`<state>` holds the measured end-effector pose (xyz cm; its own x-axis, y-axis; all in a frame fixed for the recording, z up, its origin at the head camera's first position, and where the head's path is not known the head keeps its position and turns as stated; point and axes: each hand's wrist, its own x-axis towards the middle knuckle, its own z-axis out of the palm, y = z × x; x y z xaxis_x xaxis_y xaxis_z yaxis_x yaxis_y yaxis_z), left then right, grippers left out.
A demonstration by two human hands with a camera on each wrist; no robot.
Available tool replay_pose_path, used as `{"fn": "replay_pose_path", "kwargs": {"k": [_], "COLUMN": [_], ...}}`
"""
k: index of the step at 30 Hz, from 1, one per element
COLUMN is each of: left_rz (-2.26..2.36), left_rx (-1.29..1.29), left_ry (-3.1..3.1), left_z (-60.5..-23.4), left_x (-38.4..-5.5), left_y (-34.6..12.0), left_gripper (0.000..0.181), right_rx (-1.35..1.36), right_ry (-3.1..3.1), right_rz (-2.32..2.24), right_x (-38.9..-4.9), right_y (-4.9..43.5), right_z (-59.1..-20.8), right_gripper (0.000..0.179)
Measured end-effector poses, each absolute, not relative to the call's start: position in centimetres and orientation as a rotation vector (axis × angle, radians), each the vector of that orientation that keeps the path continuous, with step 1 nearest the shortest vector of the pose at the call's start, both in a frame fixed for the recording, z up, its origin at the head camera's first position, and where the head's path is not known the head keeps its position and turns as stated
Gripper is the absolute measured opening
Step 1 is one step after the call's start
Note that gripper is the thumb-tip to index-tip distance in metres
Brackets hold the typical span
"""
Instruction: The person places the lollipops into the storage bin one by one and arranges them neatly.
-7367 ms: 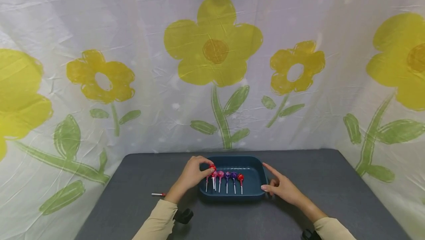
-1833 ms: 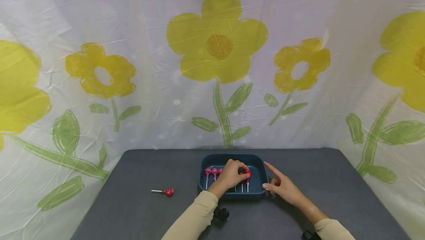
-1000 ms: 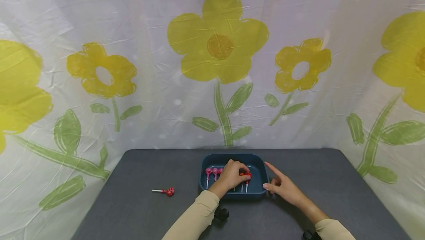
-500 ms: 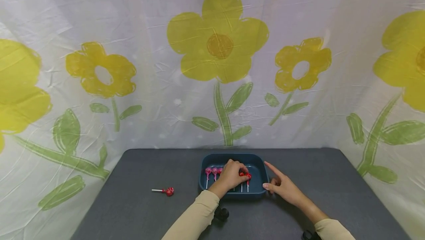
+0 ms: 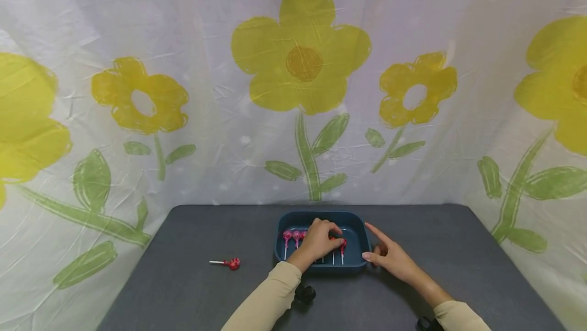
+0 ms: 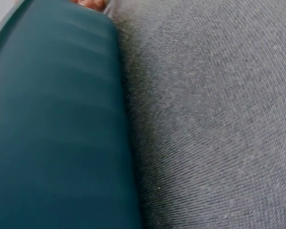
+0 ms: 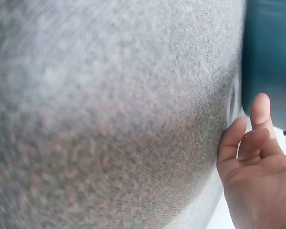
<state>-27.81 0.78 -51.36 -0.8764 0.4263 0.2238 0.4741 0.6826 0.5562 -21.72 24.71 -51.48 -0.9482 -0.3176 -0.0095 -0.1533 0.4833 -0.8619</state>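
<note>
In the head view, a dark blue rectangular tray point(image 5: 356, 255) holds several lollipops in a row, sticks toward me. Pink-headed lollipops point(image 5: 287, 236) show at its left end; my left hand point(image 5: 315, 242) covers the middle ones. That hand reaches in from the front, thumb and index finger at the head of the rightmost red lollipop point(image 5: 344, 245). Outside the tray's right wall my right hand point(image 5: 395, 260) rests against it, index finger stretched along the side and thumb at the near corner. The right wrist view shows its other fingers point(image 7: 254, 140) bent loosely.
One more red lollipop point(image 5: 234, 264) lies on the grey tabletop point(image 5: 197, 295), left of the tray, its stick pointing left. Behind the table hangs a white cloth point(image 5: 220, 168) with yellow flowers. The left wrist view shows mostly the tray's outer wall point(image 6: 62, 124).
Over several seconds my left hand has moved from the tray's left end to the right with a red lollipop. Lately it has barely shifted. My right hand stays at the tray.
</note>
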Motion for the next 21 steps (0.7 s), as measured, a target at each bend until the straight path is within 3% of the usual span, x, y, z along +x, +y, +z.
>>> {"fn": "replay_pose_path", "kwargs": {"k": [10, 21], "left_rz": [-1.099, -1.145], "left_rx": [-0.774, -0.698], "left_ry": [-2.736, -2.600], "left_z": [-48.9, -44.6], "left_x": [-27.2, -24.7], "left_y": [-1.2, -8.5], "left_gripper": [0.016, 0.015], "right_rx": [-0.417, -0.407], "right_ry": [2.552, 2.569], "right_rz": [-1.457, -1.444], "right_x": [-21.8, -21.5], "right_y": [24.6, 24.8], "right_z": [-51.9, -51.8], "right_gripper": [0.081, 0.081]}}
